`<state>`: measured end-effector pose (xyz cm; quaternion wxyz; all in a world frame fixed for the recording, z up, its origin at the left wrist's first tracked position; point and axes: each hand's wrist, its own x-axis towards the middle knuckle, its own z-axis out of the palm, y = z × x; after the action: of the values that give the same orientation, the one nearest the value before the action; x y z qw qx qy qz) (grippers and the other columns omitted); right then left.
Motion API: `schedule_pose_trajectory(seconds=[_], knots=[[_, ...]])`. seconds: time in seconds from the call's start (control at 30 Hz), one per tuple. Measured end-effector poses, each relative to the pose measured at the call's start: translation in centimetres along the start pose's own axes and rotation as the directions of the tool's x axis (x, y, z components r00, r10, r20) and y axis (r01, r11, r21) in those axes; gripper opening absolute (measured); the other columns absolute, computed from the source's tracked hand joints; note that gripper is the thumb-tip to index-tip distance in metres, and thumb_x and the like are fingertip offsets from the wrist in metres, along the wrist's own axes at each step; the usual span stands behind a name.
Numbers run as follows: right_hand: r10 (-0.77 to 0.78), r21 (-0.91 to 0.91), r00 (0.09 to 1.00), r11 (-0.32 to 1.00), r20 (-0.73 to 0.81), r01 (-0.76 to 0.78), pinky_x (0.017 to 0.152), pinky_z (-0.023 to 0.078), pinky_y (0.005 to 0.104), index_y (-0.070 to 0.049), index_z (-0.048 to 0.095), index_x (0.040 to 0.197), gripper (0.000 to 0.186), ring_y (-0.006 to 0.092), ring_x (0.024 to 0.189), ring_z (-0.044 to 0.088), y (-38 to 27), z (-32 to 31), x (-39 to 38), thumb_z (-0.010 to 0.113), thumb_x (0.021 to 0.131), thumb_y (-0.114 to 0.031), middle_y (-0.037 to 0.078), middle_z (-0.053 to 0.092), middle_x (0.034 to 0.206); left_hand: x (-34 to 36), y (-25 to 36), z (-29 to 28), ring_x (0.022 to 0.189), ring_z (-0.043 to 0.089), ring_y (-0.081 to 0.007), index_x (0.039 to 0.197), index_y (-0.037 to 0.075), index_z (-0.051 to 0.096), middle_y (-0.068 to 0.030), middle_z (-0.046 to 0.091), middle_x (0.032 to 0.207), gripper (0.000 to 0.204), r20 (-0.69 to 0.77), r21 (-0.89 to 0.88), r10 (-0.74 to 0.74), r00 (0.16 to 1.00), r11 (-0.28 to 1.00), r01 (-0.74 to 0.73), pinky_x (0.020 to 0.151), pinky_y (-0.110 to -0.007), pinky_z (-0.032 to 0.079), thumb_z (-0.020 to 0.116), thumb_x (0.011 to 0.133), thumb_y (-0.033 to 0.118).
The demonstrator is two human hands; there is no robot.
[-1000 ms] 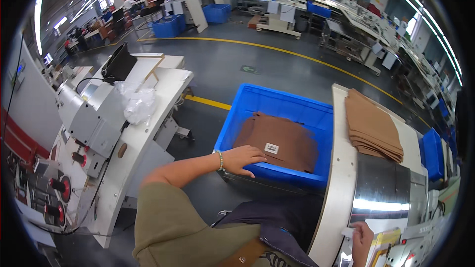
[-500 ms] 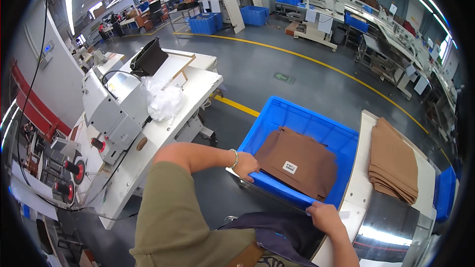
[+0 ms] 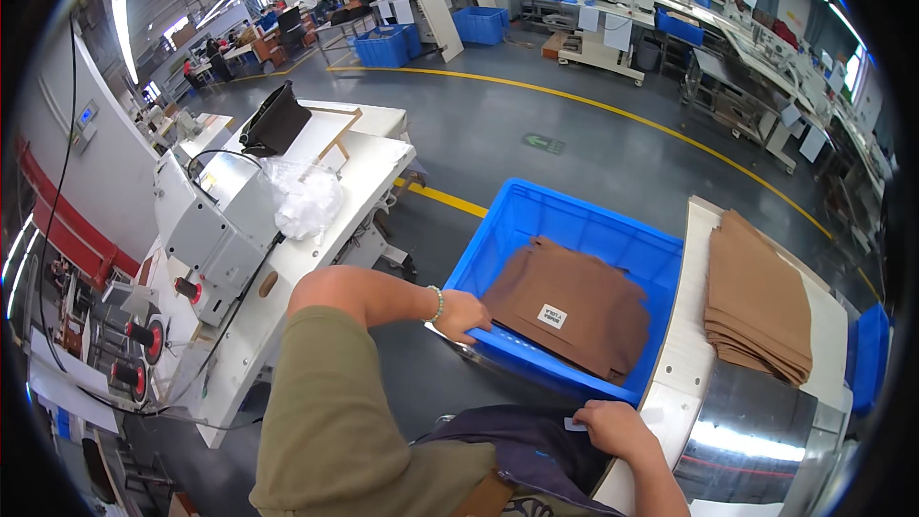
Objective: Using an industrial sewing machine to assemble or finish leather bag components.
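A blue plastic bin (image 3: pixel 565 202) holds a stack of brown cut fabric pieces (image 3: pixel 574 282). On the top piece lies a white label (image 3: pixel 551 316) with dark print. My left hand (image 3: pixel 461 314), a beaded bracelet at its wrist, has its fingers curled over the bin's near-left rim. Just in front of the bin's near-right corner, my right hand (image 3: pixel 617 428) pinches a small white piece (image 3: pixel 574 424), seemingly a label. That hand is apart from the bin and above my dark apron (image 3: pixel 536 445).
Right of the bin, a white table (image 3: pixel 682 325) carries a pile of brown fabric pieces (image 3: pixel 751 292) and a shiny metal plate (image 3: pixel 745 431). On the left, a sewing machine (image 3: pixel 211 230) with thread spools (image 3: pixel 144 335) stands on a white worktable (image 3: pixel 330 220) beside a crumpled clear bag (image 3: pixel 302 196).
My right hand has come off the bin's near rim and moved slightly toward me, and a white piece now shows at its fingertips. My left hand stays on the rim.
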<state>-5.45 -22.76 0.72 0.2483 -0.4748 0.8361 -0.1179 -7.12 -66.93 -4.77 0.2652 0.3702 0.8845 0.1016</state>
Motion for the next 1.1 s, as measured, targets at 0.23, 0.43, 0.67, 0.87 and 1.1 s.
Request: schedule_pose_trajectory(seconds=[0.23, 0.43, 0.67, 0.87, 1.1], knots=[[0.037, -0.048, 0.983, 0.998, 0.18, -0.029, 0.089, 0.059, 0.0457, -0.012, 0.079, 0.101, 0.023, 0.033, 0.104, 0.073, -0.2, -0.5, 0.2, 0.064, 0.085, -0.003, 0.011, 0.075, 0.106, -0.1, 0.0, 0.0, 0.108, 0.069, -0.0399, 0.117, 0.003, 0.072, -0.0183, 0.071, 0.113, 0.039, -0.003, 0.023, -0.013, 1.0, 1.0, 0.013, 0.095, -0.051, 0.055, 0.072, 0.087, 0.027], [0.036, -0.015, 0.986, 0.999, 0.161, -0.034, 0.089, 0.059, 0.0454, -0.011, 0.079, 0.099, 0.021, 0.0335, 0.104, 0.073, 0.4, 0.3, 0.1, 0.065, 0.085, -0.004, 0.012, 0.075, 0.106, 0.3, -0.1, 0.4, 0.105, 0.069, -0.04, 0.114, 0.003, 0.071, -0.0179, 0.07, 0.108, 0.037, -0.002, 0.026, -0.008, 1.0, 1.0, 0.009, 0.094, -0.052, 0.055, 0.072, 0.087, 0.027], [0.011, -0.028, 0.989, 1.0, 0.147, -0.007, 0.089, 0.058, 0.0458, -0.011, 0.08, 0.099, 0.022, 0.034, 0.101, 0.073, 1.0, 0.9, -0.1, 0.06, 0.091, -0.011, 0.011, 0.075, 0.104, 0.3, 0.0, 0.3, 0.103, 0.068, -0.0397, 0.111, 0.004, 0.071, -0.0175, 0.069, 0.105, 0.033, -0.04, 0.027, 0.02, 0.999, 0.999, -0.019, 0.091, -0.052, 0.055, 0.071, 0.087, 0.028], [0.009, -0.034, 0.987, 0.999, 0.162, -0.003, 0.089, 0.058, 0.046, -0.011, 0.08, 0.099, 0.022, 0.0342, 0.101, 0.073, 1.0, 0.9, 0.0, 0.061, 0.09, -0.01, 0.011, 0.075, 0.106, 0.1, 0.2, 0.2, 0.103, 0.068, -0.0401, 0.107, 0.003, 0.07, -0.0175, 0.068, 0.103, 0.033, -0.057, 0.031, 0.032, 0.998, 0.999, -0.03, 0.091, -0.052, 0.055, 0.072, 0.085, 0.027], [0.014, -0.03, 0.988, 1.0, 0.153, -0.01, 0.089, 0.058, 0.0457, -0.011, 0.08, 0.099, 0.02, 0.0337, 0.101, 0.074, 1.0, 0.8, -0.2, 0.064, 0.088, -0.008, 0.01, 0.076, 0.106, 0.2, 0.1, 0.2, 0.103, 0.067, -0.0405, 0.108, 0.002, 0.07, -0.0172, 0.067, 0.102, 0.035, -0.114, 0.031, 0.062, 0.992, 0.998, -0.059, 0.091, -0.052, 0.055, 0.072, 0.083, 0.027]])
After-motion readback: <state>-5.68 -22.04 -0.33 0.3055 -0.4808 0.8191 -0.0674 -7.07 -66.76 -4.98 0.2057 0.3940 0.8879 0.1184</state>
